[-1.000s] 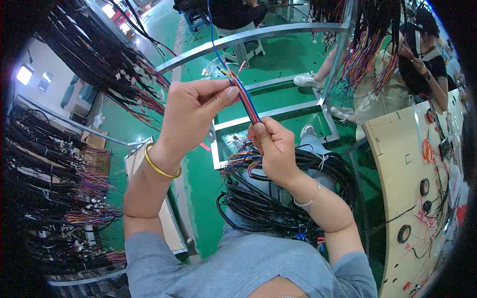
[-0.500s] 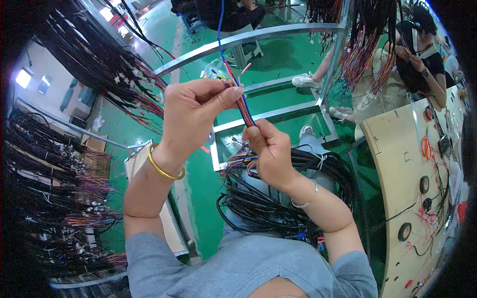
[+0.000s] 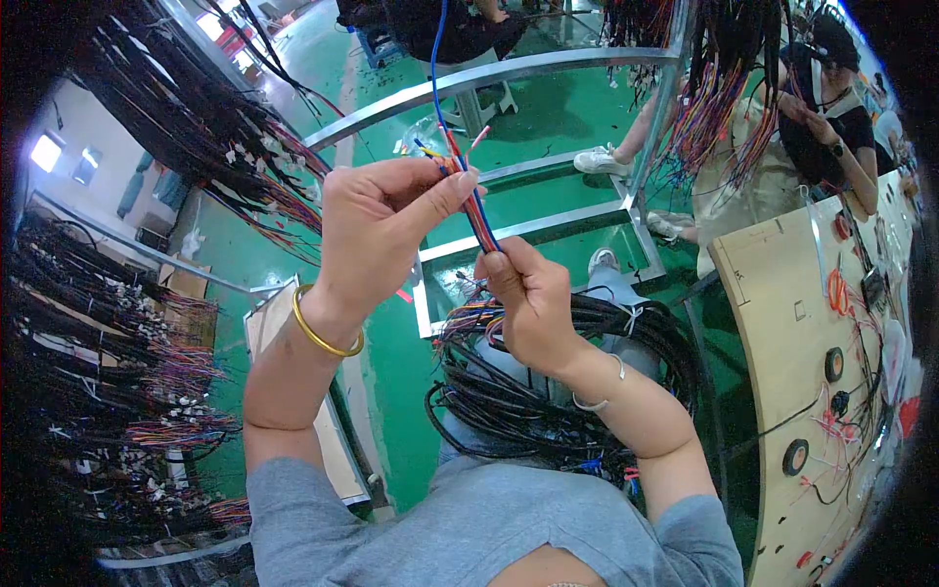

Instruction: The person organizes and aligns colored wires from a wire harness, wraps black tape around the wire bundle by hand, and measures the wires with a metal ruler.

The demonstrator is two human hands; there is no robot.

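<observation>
Between my hands runs a slim bundle of coloured wires (image 3: 479,220), mostly red and blue. My left hand (image 3: 377,215) pinches its upper end between thumb and fingers, where several loose wire ends fan out. One long blue wire (image 3: 435,73) rises from there past the top of the view. Lower down, my right hand (image 3: 533,298) is closed round the same bundle, thumb on top. On my lap, under the right hand, lies a coiled black cable harness (image 3: 518,416) with coloured wire ends at its left side.
A metal frame (image 3: 509,70) stands ahead. Black harnesses hang at upper left (image 3: 166,108) and upper right (image 3: 729,108); more are stacked at left (image 3: 108,391). A wooden board (image 3: 773,391) with parts and wires is at right. Beyond it sits another person (image 3: 831,127).
My hands stay almost in place on the bundle, the right one shifting very slightly. The long blue wire's upper part has swung a little to the right.
</observation>
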